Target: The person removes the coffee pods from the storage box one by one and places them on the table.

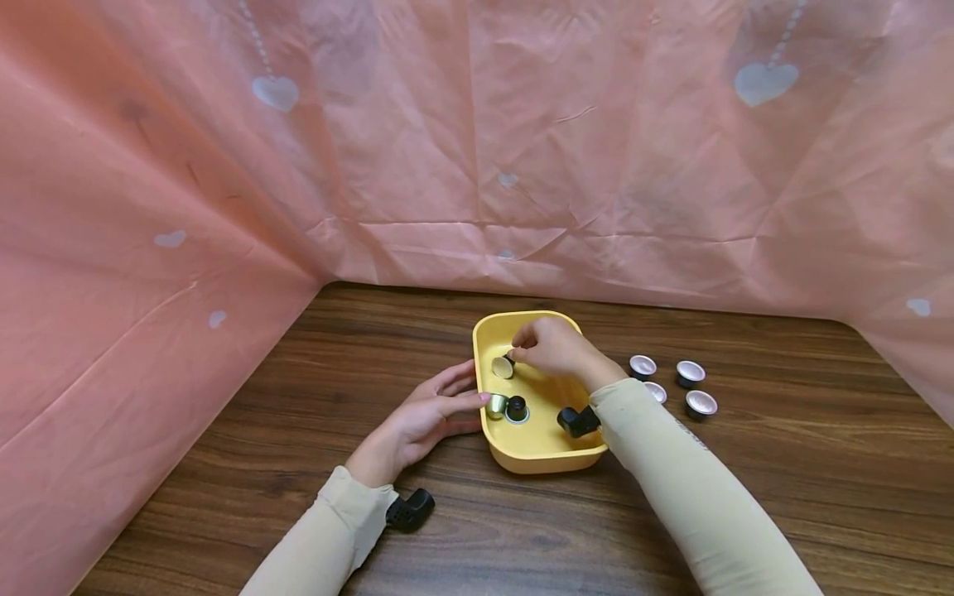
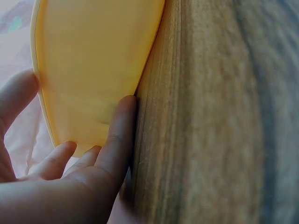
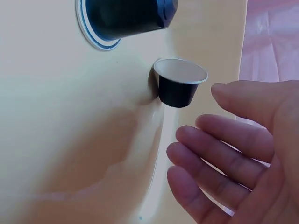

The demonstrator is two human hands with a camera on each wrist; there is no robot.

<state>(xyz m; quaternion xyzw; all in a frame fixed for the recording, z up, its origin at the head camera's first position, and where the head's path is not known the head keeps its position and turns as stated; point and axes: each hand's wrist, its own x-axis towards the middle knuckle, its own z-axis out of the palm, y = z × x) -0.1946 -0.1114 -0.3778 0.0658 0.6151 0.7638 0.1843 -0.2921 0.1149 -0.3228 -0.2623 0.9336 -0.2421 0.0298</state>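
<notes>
My left hand (image 1: 428,418) rests against the left side of a yellow plastic bin (image 1: 547,454). Its extended fingers touch the outer wall, with the thumb at the rim, as the left wrist view shows. Over the bin's far part, my right hand (image 1: 555,346) reaches in with bent, spread fingers. A small dark coffee capsule with a pale lid (image 3: 177,94) sits just off the thumb tip in the right wrist view, with a gap between. Nearer the left wall lie a green-gold capsule (image 1: 497,406) and a black capsule (image 1: 517,406) standing lid down.
Several dark capsules with pale lids, one of them a capsule (image 1: 690,372) at the back, stand on the wooden table (image 1: 358,356) right of the bin. A pink curtain (image 1: 551,165) with hearts hangs behind and at the left. Black wrist cameras (image 1: 410,511) are strapped to both sleeves.
</notes>
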